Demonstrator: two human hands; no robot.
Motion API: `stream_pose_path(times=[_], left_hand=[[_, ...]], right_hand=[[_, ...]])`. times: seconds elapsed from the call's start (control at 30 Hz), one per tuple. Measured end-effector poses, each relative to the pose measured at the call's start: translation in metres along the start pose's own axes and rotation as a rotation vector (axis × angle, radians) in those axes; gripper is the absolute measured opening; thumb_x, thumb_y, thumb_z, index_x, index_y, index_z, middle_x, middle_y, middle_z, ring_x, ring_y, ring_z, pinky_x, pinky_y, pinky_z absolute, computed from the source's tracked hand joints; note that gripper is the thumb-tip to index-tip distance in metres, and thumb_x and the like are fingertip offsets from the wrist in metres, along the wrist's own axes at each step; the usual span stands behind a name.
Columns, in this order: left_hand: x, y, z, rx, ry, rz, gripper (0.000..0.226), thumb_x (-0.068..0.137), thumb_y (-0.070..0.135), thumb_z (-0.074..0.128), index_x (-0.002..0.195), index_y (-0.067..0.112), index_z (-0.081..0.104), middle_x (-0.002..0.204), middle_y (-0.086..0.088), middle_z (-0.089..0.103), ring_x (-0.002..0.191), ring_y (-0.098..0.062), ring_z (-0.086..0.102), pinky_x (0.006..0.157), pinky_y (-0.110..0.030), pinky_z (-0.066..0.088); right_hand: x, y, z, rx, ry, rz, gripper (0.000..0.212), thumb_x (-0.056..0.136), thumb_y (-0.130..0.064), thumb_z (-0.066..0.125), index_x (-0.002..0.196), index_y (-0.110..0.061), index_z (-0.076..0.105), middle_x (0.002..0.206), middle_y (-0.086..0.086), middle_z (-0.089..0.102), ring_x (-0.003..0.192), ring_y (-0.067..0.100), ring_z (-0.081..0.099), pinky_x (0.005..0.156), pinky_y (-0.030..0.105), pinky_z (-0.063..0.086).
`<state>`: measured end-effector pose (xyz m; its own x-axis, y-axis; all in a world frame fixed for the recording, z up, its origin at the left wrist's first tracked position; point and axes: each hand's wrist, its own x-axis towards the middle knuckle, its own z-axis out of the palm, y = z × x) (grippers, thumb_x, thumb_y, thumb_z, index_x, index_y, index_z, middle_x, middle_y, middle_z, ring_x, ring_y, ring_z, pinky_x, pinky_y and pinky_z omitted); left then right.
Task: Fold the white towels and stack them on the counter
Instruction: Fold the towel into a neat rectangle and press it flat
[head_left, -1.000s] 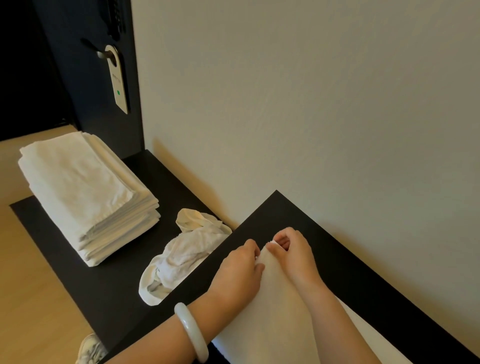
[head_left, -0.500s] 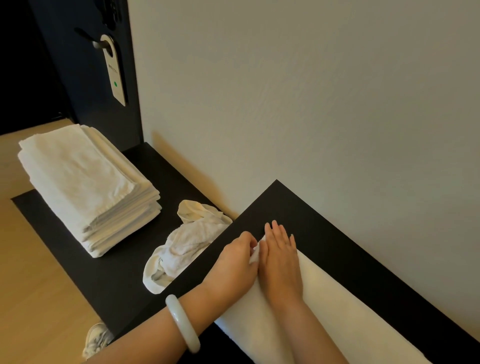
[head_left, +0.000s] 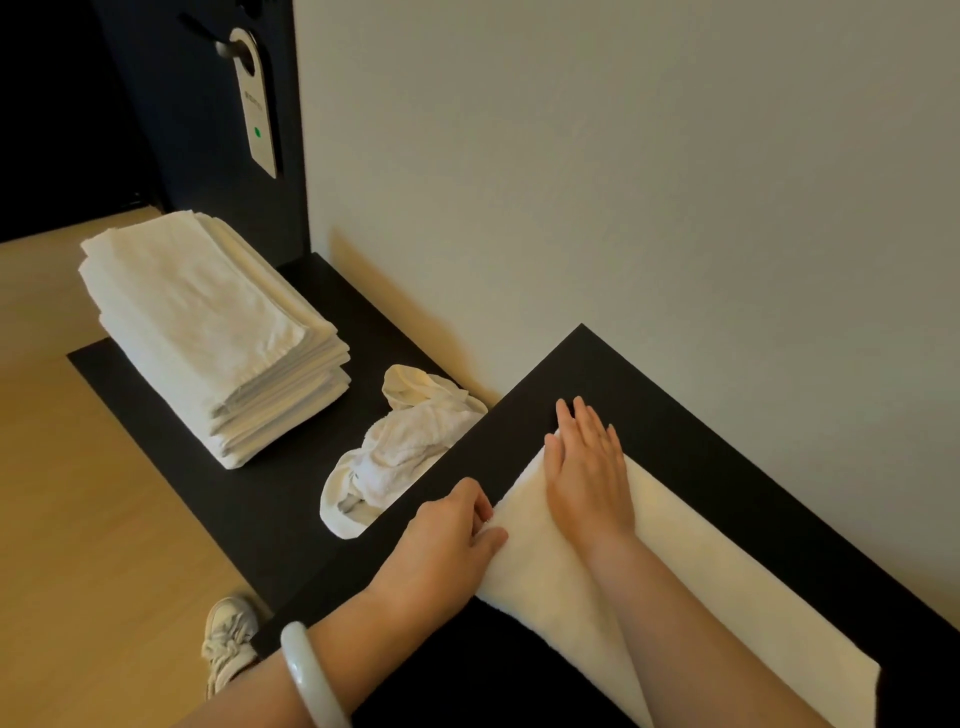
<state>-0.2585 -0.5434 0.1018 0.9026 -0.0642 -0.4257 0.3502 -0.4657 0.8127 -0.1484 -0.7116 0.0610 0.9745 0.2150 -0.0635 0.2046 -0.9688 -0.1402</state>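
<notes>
While the right hand (head_left: 587, 467) lies flat, fingers straight, on the far left end of the towel (head_left: 727, 582) spread along the black counter (head_left: 649, 374), the left hand (head_left: 447, 540) pinches the towel's near left corner. If that pinch slips or the palm shoves sideways, I'd guess the layers creep and the fold goes crooked. Meanwhile the folded stack (head_left: 208, 332) sits well apart, far left

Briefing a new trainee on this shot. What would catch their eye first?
On the dark counter at lower right, the right hand presses flat on a white towel while the left hand pinches its edge. To the left, on a lower black shelf, stands a tall stack of folded towels, with a crumpled towel between it and the counter.
</notes>
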Motion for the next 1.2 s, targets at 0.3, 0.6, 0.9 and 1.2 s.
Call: stream_pose_path(times=[0.3,0.6,0.9,1.2], left_hand=[[0.015,0.04,0.034,0.707,0.1,0.459,0.069,0.1,0.013,0.04,0.157,0.014,0.0,0.165,-0.005,-0.001,0.152,-0.017,-0.003,0.116,-0.031,-0.01],[0.046,0.012,0.053,1.005,0.0,0.504,0.058,0.104,0.043,0.006,0.153,0.018,-0.015,0.16,-0.001,-0.025,0.145,-0.018,-0.027,0.121,-0.044,-0.012],[0.052,0.009,0.057,0.951,0.017,0.511,0.058,0.103,0.043,0.002,0.151,0.02,-0.022,0.158,0.002,-0.029,0.145,-0.016,-0.028,0.12,-0.04,-0.013],[0.054,0.003,0.055,0.987,0.04,0.515,0.06,0.097,0.044,-0.01,0.15,0.02,-0.023,0.159,0.002,-0.028,0.146,-0.016,-0.027,0.121,-0.039,-0.01]], right_hand=[[-0.001,-0.011,-0.024,0.744,-0.041,0.256,0.054,0.105,-0.04,0.036,0.156,-0.03,0.022,0.157,-0.003,0.033,0.15,0.018,0.018,0.12,0.038,0.02],[-0.108,0.017,0.014,-0.033,0.111,0.223,0.063,0.101,-0.046,0.004,0.157,-0.018,0.007,0.165,0.003,0.009,0.151,0.017,0.003,0.123,0.041,0.005],[-0.144,0.071,-0.023,-0.012,-0.002,0.602,0.063,0.105,-0.044,0.017,0.157,-0.016,-0.003,0.166,0.003,-0.006,0.152,0.017,-0.009,0.122,0.04,-0.012],[-0.14,0.015,0.003,-0.039,0.049,0.342,0.074,0.09,-0.05,-0.011,0.157,-0.018,-0.005,0.165,0.0,-0.008,0.151,0.014,-0.011,0.122,0.041,-0.014]])
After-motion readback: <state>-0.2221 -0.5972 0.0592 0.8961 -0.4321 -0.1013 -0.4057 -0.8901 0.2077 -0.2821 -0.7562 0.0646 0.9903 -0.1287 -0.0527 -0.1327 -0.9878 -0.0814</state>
